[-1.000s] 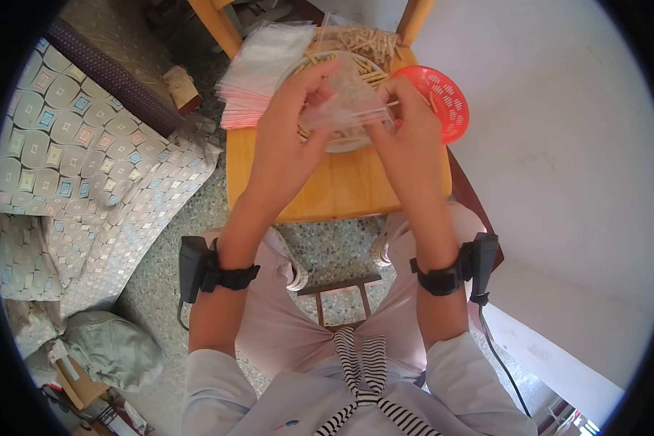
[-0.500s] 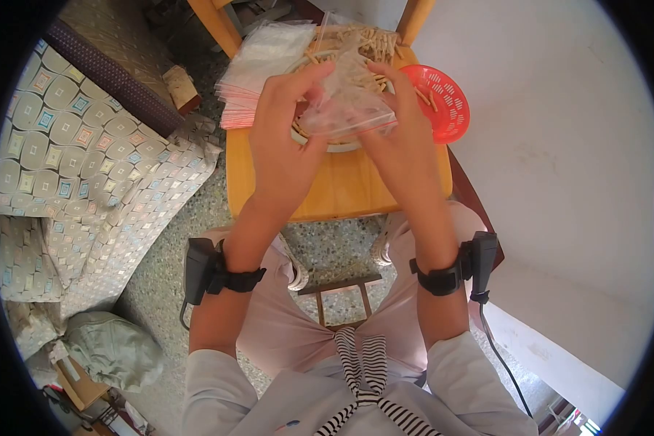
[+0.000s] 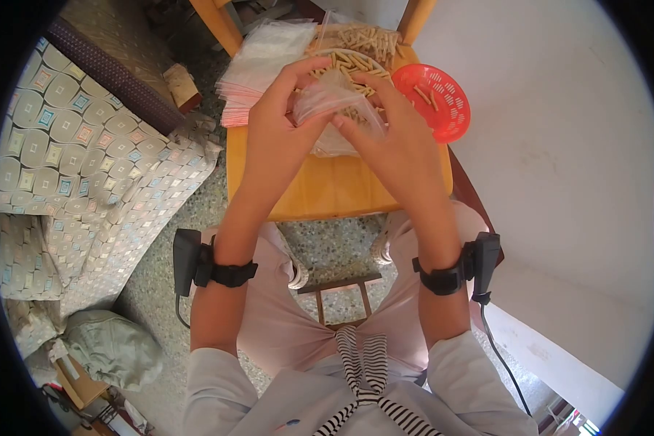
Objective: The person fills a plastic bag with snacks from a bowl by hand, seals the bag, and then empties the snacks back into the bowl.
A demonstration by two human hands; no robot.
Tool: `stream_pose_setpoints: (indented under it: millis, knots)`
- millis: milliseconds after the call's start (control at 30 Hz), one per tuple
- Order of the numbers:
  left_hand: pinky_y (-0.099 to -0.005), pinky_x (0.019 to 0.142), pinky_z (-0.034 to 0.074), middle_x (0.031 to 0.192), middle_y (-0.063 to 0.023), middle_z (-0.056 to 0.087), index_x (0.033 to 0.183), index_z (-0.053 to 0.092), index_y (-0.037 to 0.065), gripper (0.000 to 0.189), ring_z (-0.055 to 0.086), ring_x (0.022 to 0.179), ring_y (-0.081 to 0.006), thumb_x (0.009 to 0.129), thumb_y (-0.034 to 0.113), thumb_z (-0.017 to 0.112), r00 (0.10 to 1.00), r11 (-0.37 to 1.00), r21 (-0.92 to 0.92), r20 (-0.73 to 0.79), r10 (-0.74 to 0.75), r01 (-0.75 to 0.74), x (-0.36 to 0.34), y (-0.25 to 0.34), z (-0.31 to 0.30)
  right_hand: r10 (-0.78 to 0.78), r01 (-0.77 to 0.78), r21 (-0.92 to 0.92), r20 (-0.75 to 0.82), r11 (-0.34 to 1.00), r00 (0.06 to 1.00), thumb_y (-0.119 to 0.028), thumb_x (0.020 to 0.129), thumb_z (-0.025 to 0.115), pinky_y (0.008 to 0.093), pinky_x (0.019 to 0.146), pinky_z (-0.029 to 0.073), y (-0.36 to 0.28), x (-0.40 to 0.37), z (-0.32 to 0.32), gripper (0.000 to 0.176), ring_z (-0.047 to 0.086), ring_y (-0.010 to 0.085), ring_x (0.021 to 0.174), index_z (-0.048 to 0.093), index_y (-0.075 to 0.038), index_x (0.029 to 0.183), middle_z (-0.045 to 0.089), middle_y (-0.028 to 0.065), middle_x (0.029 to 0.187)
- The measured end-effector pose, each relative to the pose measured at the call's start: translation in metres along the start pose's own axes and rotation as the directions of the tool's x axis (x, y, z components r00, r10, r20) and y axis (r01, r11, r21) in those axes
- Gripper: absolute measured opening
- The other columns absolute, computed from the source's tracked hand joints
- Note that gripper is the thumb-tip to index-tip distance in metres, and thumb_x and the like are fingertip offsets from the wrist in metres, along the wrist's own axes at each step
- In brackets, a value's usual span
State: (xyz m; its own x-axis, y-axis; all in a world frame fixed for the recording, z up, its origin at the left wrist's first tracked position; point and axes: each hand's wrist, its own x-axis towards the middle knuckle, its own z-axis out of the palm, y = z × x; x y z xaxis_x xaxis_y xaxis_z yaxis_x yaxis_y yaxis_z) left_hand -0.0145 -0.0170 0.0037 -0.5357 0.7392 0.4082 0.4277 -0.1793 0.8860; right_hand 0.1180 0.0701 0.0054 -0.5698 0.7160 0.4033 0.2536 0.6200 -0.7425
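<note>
A clear plastic zip bag (image 3: pixel 327 101) is stretched between my hands above the front of the chair seat. My left hand (image 3: pixel 283 109) grips its left side, the thumb pressed along the plastic. On the other side my right hand (image 3: pixel 396 131) is closed on the bag, its thumb close to the left one. Just beyond the fingers, a round bowl with a pale rim holds many short tan sticks (image 3: pixel 352 62). More tan sticks show through the plastic, and the bag hides the bowl's near part.
The wooden chair seat (image 3: pixel 327 192) carries a stack of flat zip bags (image 3: pixel 265 62) at left and a clear bag of tan sticks (image 3: pixel 367 38) at the back. A red slotted basket (image 3: pixel 455 109) with a few sticks sits at right, beside the white wall (image 3: pixel 552 131).
The bag has turned and come lower between my hands, uncovering more of the bowl. My thumbs have moved closer together.
</note>
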Motion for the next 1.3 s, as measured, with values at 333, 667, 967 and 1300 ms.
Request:
stream_pose_setpoints:
  millis: [333, 667, 967, 1300]
  knots:
    - [-0.0189, 0.062, 0.039, 0.099, 0.0021, 0.052, 0.138, 0.056, 0.016, 0.062, 0.047, 0.071, -0.0054, 0.080, -0.003, 0.068, 0.985, 0.979, 0.205, 0.163, -0.048, 0.013, 0.003, -0.009, -0.017, 0.101, -0.101, -0.096, -0.002, 0.990, 0.995, -0.008, 0.081, 0.065, 0.0413, 0.076, 0.052, 0.003, 0.003, -0.012, 0.039, 0.066, 0.0318, 0.090, 0.060, -0.012, 0.120, 0.067, 0.0139, 0.098]
    - [-0.0291, 0.072, 0.047, 0.098, -0.0053, 0.060, 0.118, 0.065, 0.011, 0.040, 0.056, 0.080, -0.0176, 0.082, 0.024, 0.075, 0.987, 0.921, 0.388, 0.128, -0.099, 0.043, 0.005, -0.002, -0.032, 0.071, 0.001, -0.215, 0.325, 0.977, 0.943, -0.027, 0.078, 0.078, 0.0454, 0.083, 0.053, 0.005, -0.006, -0.003, 0.078, 0.062, 0.0395, 0.102, 0.040, -0.010, 0.145, 0.056, 0.0209, 0.119]
    - [-0.0408, 0.080, 0.051, 0.102, -0.0127, 0.069, 0.108, 0.069, 0.008, 0.030, 0.067, 0.090, -0.0305, 0.089, 0.031, 0.065, 0.981, 0.649, 0.758, 0.069, -0.183, 0.068, -0.005, -0.022, -0.056, 0.026, 0.016, -0.171, 0.242, 0.985, 0.970, -0.023, 0.087, 0.070, 0.0439, 0.088, 0.050, 0.017, -0.001, 0.001, 0.053, 0.061, 0.0329, 0.107, 0.053, -0.014, 0.136, 0.062, 0.0135, 0.112]
    - [-0.0424, 0.084, 0.051, 0.107, -0.0074, 0.061, 0.117, 0.063, 0.017, 0.041, 0.055, 0.110, -0.0303, 0.081, 0.033, 0.069, 0.991, 0.651, 0.759, 0.087, -0.104, 0.001, -0.003, -0.034, -0.037, -0.065, 0.185, -0.318, 0.352, 0.930, 0.934, -0.020, 0.090, 0.062, 0.0449, 0.084, 0.044, 0.048, -0.008, 0.043, 0.018, 0.063, 0.0276, 0.097, 0.074, -0.015, 0.102, 0.068, 0.0067, 0.095]
